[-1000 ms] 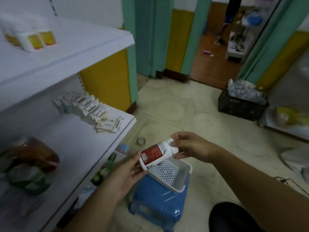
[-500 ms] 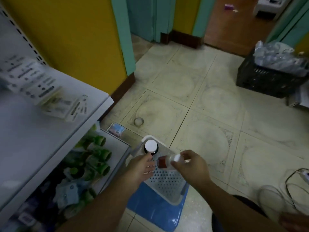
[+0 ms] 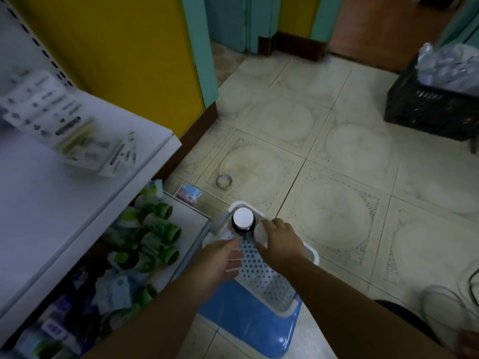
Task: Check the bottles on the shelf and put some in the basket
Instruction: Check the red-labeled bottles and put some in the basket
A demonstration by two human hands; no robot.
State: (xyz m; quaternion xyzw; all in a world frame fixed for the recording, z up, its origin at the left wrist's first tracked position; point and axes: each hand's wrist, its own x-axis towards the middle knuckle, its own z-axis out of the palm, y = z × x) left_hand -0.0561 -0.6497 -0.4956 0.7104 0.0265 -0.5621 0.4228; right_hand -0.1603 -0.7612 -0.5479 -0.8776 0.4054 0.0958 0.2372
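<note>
A white perforated basket [image 3: 269, 278] sits on a blue stool [image 3: 248, 327] beside the white shelf [image 3: 64, 203]. A dark bottle with a white cap [image 3: 243, 219] stands upright in the basket's far corner. My right hand [image 3: 278, 242] grips a second white-capped bottle [image 3: 260, 235] from above, right beside the first one inside the basket. My left hand [image 3: 220, 260] hovers over the basket's left rim with relaxed fingers and holds nothing.
The lower shelf holds green-capped bottles [image 3: 158, 237] and packets. White boxes [image 3: 59, 117] lie on the upper shelf. A tape roll [image 3: 224, 181] and a small card [image 3: 188, 195] lie on the tiled floor. A black crate [image 3: 435, 104] stands at the far right.
The right hand has lowered the bottle from a tilted hold into the basket beside the standing bottle. The left hand has let go and drawn back a little.
</note>
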